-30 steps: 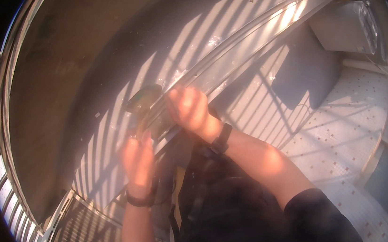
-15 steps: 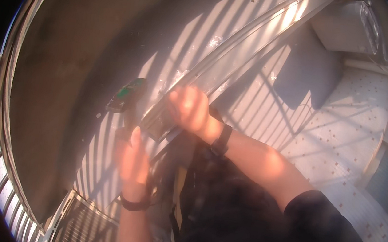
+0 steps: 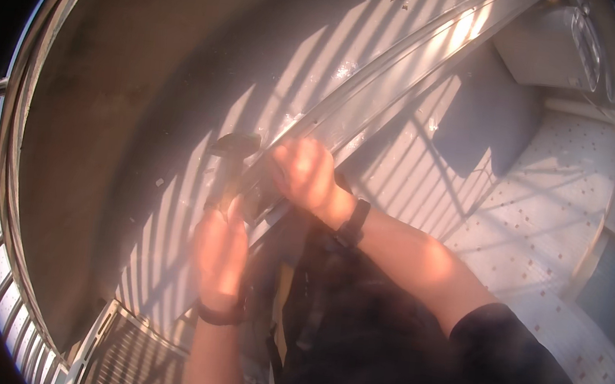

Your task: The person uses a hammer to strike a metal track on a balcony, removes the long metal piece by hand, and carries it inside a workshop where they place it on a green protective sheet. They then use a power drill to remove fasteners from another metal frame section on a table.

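Note:
My left hand (image 3: 222,258) is closed round the handle of what looks like a hammer (image 3: 236,145). Its T-shaped head points away from me, smeared by motion, just left of the near end of a long metal rail (image 3: 366,97). On that rail, close to its near end, my right hand (image 3: 306,173) is closed in a grip. The undersides of its fingers are hidden. The rail runs slantwise from beside my body to the upper right. Both wrists carry dark bands.
A grey surface striped with sunlight and shadow (image 3: 299,56) lies beyond the rail, with small bits on it. To the right are a pale spotted floor (image 3: 545,209) and a light box-like object (image 3: 544,48). A slatted grate (image 3: 132,361) is at lower left.
The hammer has swung rightward toward the rail and its head has turned; a green patch seen on it before no longer shows. My left hand shifted slightly right; my right hand stays in place.

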